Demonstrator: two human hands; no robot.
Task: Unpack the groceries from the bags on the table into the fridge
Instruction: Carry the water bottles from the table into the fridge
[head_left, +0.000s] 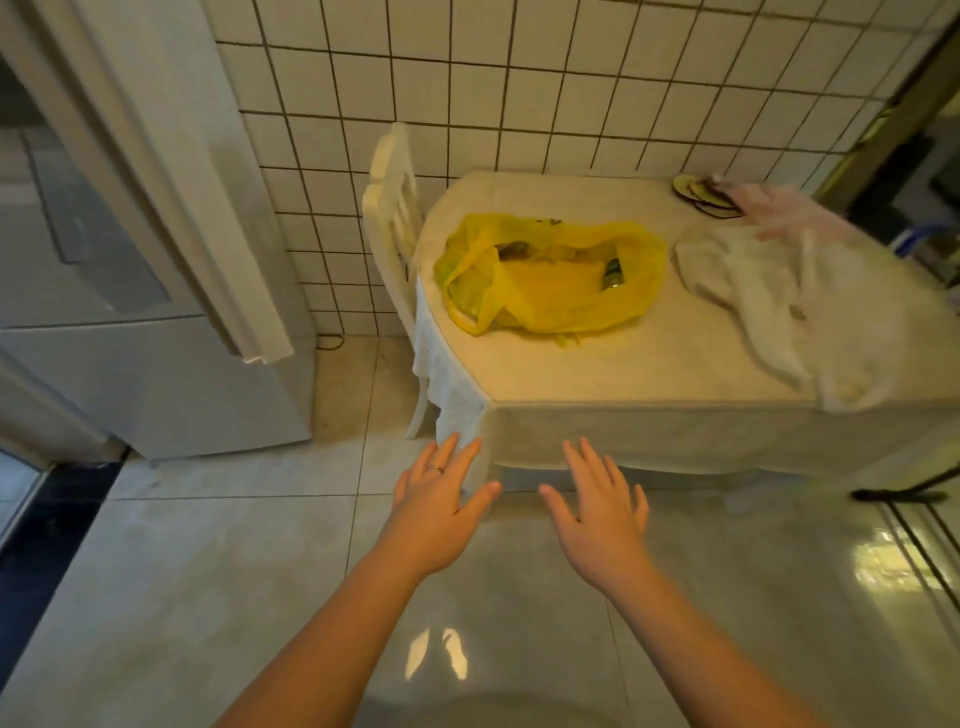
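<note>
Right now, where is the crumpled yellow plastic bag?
Head view: the yellow plastic bag lies on the table, left side, between the white chair and white bag.

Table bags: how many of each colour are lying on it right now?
Yellow plastic bag: 1
White plastic bag: 1
Pink plastic bag: 1 (blurred, at the far corner)
Total: 3

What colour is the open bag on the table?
Yellow bag, seen clearly in the head view.
</note>
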